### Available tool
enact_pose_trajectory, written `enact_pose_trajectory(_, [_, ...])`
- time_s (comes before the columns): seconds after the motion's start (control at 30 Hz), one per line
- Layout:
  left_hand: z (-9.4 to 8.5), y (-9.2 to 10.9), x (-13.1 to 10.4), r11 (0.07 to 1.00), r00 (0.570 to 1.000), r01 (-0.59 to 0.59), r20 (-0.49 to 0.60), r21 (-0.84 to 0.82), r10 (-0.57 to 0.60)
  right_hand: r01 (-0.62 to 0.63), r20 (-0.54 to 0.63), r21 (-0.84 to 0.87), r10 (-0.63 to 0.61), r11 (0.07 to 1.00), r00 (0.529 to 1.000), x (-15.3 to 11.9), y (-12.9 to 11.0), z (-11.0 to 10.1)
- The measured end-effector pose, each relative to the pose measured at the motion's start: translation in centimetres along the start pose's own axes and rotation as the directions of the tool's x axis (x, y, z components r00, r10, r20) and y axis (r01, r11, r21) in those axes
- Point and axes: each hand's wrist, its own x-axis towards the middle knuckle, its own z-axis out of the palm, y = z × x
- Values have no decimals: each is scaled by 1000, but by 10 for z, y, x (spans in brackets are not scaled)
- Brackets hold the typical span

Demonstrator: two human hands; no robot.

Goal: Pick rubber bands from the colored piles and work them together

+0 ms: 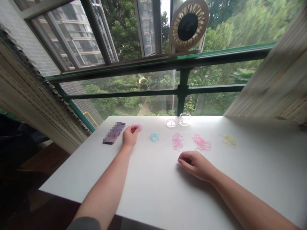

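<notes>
Left fingers (131, 127) touched a pink pile (139, 127), right fingers (188, 154) curled before piles (201, 143) spaced apparently against mixing; neither grip was determinable.

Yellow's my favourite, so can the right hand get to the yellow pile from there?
Probably yes: nothing seems to stand between the right hand and the yellow pile, just white table.

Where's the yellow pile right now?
Head view, right side: the yellow pile of thin bands lies on the white table, right of the rose-pink pile and beyond the right hand.
</notes>
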Motion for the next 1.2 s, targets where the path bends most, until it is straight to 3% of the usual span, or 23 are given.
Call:
enact_pose_trajectory(0.2, [7, 12, -12, 988, 989, 15, 145, -152, 7, 14, -6, 16, -14, 1000, 1000, 0, 1, 0])
enact_pose_trajectory(0.37, [20, 35, -42, 974, 945, 45, 325, -223, 31, 26, -33, 48, -24, 999, 999, 1, 2, 2])
enact_pose_trajectory(0.43, [26, 45, -59, 976, 902, -4, 421, -217, 97, 14, -68, 80, -8, 997, 998, 2, 2, 3])
enact_pose_trajectory(0.57, [36, 65, -85, 945, 740, -235, 588, -228, 326, 17, -143, 189, 11, 982, 990, 3, 3, 4])
enact_pose_trajectory(0.63, [38, 72, -90, 915, 680, -336, 615, -224, 400, 34, -153, 237, 3, 971, 988, 3, 4, 5])
enact_pose_trajectory(0.73, [37, 78, -91, 886, 639, -424, 631, -188, 440, 53, -129, 301, -15, 952, 992, 3, 5, 6])
enact_pose_trajectory(1.2, [36, 81, -95, 830, 568, -530, 654, -175, 500, 128, -172, 226, -90, 966, 981, 1, -2, 6])
